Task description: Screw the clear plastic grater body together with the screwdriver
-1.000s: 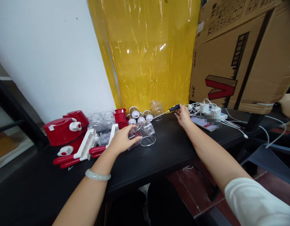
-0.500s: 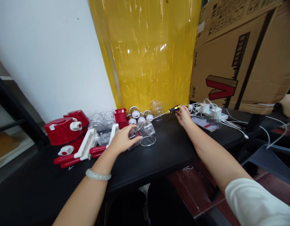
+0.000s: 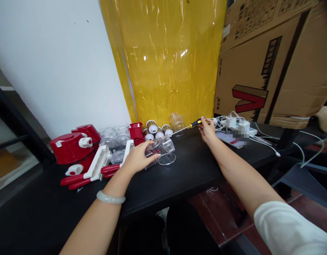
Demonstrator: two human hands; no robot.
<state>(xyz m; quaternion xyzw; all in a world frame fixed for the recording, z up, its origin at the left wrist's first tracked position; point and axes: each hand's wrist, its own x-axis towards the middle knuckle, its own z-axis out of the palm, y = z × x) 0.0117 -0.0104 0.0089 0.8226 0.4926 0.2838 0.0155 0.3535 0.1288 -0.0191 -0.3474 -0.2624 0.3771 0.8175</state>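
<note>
My left hand [image 3: 137,156] is closed around a clear plastic container [image 3: 166,159], which lies tilted on the black table with a round rim facing me. My right hand [image 3: 208,131] grips the black-and-yellow handle of a screwdriver [image 3: 195,123]. Its thin shaft points left and down, and the tip meets the clear plastic near the upper end of the container. What the tip touches exactly is too small to make out. Just behind stand several shiny metal cylinders [image 3: 152,127] with white ends, beside a small red plastic cup [image 3: 135,131].
Red housings [image 3: 70,148] with white knobs and white frames with red handles [image 3: 98,164] lie at the left. More clear containers [image 3: 122,136] sit behind them. A phone [image 3: 231,140], white chargers and cables [image 3: 239,124] lie at right, before a large cardboard box [image 3: 259,71]. Another person's hand [image 3: 325,118] shows at far right.
The fingers of my right hand have shifted and turned slightly on the screwdriver handle. My left hand and the clear container have stayed in place.
</note>
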